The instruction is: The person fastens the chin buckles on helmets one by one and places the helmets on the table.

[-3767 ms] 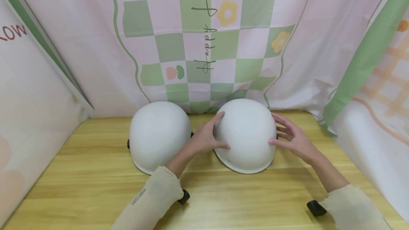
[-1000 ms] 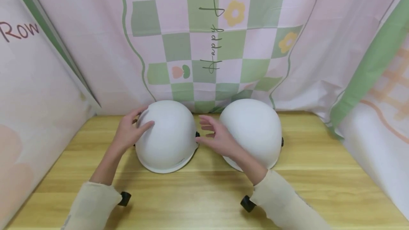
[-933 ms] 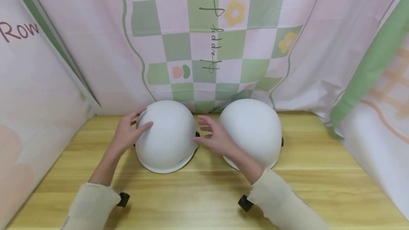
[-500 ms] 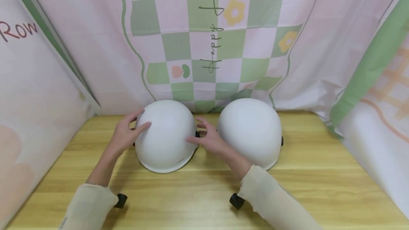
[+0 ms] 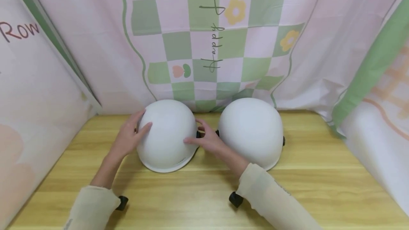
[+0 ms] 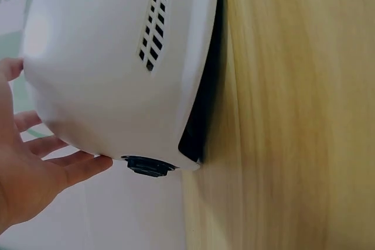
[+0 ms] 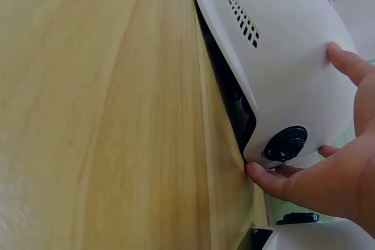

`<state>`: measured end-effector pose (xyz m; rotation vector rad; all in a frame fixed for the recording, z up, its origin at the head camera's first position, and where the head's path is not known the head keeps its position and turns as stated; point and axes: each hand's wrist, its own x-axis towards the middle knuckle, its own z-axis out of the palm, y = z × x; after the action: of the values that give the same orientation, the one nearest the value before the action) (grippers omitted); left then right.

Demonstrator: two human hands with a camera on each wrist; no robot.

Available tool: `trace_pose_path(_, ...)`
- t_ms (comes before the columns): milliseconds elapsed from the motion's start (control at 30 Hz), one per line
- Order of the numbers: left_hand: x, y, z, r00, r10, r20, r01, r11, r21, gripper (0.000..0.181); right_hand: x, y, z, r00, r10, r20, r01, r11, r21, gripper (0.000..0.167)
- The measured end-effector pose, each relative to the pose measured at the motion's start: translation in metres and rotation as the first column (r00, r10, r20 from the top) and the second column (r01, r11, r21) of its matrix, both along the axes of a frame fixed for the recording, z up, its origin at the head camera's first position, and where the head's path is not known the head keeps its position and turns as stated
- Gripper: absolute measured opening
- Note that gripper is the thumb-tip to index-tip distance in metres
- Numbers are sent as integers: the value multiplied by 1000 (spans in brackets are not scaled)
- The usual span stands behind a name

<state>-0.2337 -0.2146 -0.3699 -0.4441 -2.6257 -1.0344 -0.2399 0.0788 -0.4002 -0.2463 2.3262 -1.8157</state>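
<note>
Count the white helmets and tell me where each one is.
2. One white helmet sits on the left, between the left hand and the right hand; the other white helmet sits to its right, apart from it.

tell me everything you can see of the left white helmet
The left white helmet has a smooth, rounded shell that looks like hard plastic, slatted vents above a slightly flared rim, and a black knob on each side. It sits dome up on the wood-look table, left of the right helmet and apart from it. The left-hand grip and right-hand grip touch its two sides.
</note>
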Motion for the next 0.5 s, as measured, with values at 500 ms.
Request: trace_pose_path(500, 0, 4, -5, 1000, 19, 6, -19, 1000, -15, 67, -1, 2, 0, 1000, 1, 18, -1, 1000, 21, 92)
